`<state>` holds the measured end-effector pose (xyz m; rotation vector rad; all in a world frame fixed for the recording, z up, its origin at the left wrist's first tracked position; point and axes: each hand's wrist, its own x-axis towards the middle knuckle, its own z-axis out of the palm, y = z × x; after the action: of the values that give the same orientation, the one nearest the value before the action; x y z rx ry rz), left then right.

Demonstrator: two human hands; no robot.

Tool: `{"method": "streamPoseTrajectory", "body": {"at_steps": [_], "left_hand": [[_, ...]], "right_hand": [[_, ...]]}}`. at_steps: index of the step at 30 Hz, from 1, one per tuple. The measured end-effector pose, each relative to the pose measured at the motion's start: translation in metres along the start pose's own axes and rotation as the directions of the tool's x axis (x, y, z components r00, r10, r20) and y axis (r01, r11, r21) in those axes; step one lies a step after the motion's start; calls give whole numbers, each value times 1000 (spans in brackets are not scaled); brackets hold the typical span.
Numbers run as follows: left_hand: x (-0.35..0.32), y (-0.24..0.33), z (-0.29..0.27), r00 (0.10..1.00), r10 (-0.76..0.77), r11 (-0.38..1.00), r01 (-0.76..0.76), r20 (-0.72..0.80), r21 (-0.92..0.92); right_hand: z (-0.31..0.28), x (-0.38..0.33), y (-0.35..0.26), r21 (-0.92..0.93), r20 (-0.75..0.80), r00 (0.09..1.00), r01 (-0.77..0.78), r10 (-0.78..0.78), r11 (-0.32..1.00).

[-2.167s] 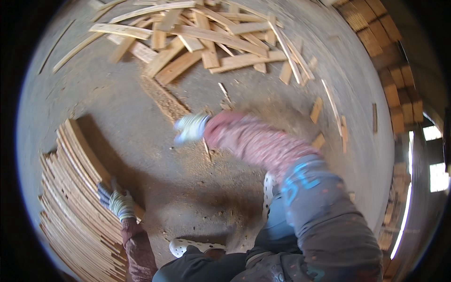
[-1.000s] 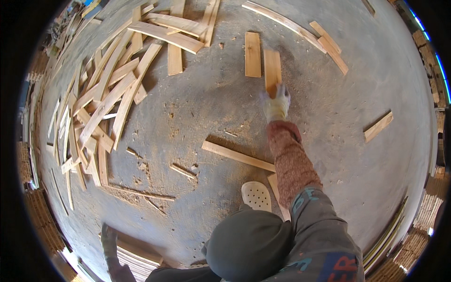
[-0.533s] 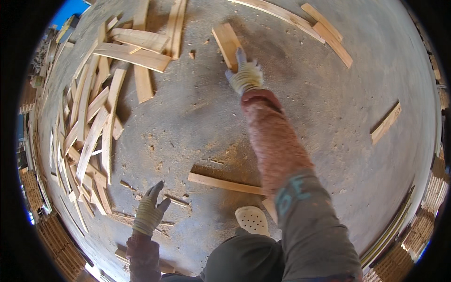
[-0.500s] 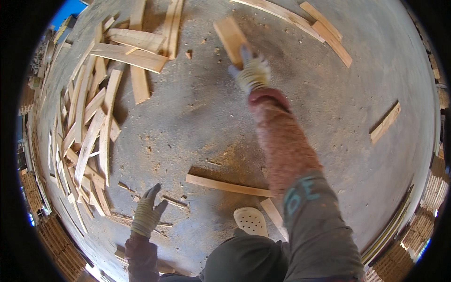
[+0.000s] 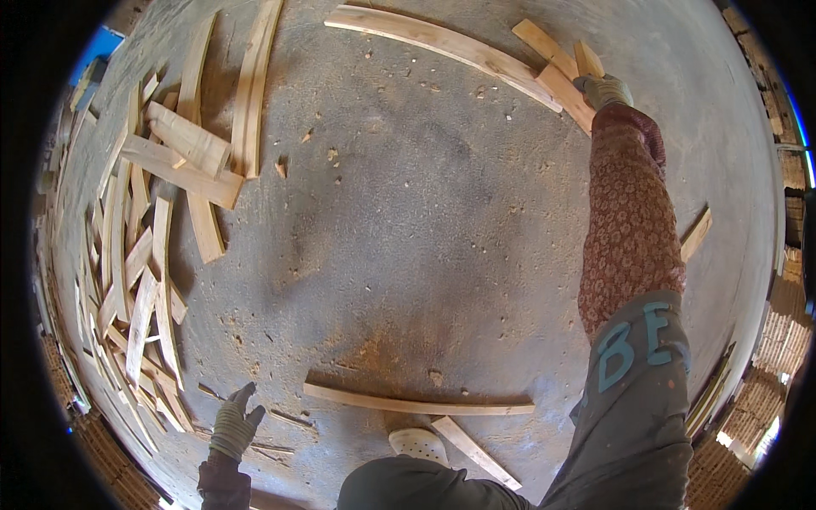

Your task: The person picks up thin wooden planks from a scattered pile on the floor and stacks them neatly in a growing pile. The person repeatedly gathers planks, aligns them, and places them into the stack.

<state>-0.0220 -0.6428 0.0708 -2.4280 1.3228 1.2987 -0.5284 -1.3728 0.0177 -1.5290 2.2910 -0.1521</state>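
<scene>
At the far right, my gloved right hand (image 5: pixel 603 89) is closed on the near end of a short wooden board (image 5: pixel 588 58). That board is over or beside two boards lying across each other, an upper board piece (image 5: pixel 537 41) and a lower board piece (image 5: pixel 564 95); whether it touches them I cannot tell. Low on the left, my gloved left hand (image 5: pixel 233 422) hangs open and holds nothing. Its fingers point away from me, above thin wood splinters (image 5: pixel 291 419) on the floor.
A loose pile of boards (image 5: pixel 140 297) covers the left side. A long board (image 5: pixel 442 49) lies at the far side, and another (image 5: pixel 416 401) lies in front of my pale clog (image 5: pixel 418 444). Wood chips dot the concrete floor (image 5: pixel 382 221). Stacked wood (image 5: pixel 735 421) lines the right edge.
My right hand has carried the short board from the far middle to the two crossed boards at the far right. My left hand stays low and open; the whole view has shifted.
</scene>
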Motion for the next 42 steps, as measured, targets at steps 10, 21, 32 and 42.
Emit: {"method": "streamPoseTrajectory", "body": {"at_steps": [10, 21, 32, 42], "left_hand": [[61, 96, 14, 989, 143, 985, -147, -42, -91], [70, 179, 86, 940, 340, 918, -322, 41, -230], [50, 206, 108, 886, 456, 805, -450, -81, -388], [0, 168, 135, 962, 266, 839, -205, 53, -504]], "right_hand": [[-44, -80, 71, 54, 431, 853, 302, -295, 952], [83, -350, 119, 614, 232, 798, 324, -557, 720], [154, -373, -10, -48, 145, 966, 224, -215, 973], [135, -464, 117, -175, 93, 996, 12, 5, 984]]}}
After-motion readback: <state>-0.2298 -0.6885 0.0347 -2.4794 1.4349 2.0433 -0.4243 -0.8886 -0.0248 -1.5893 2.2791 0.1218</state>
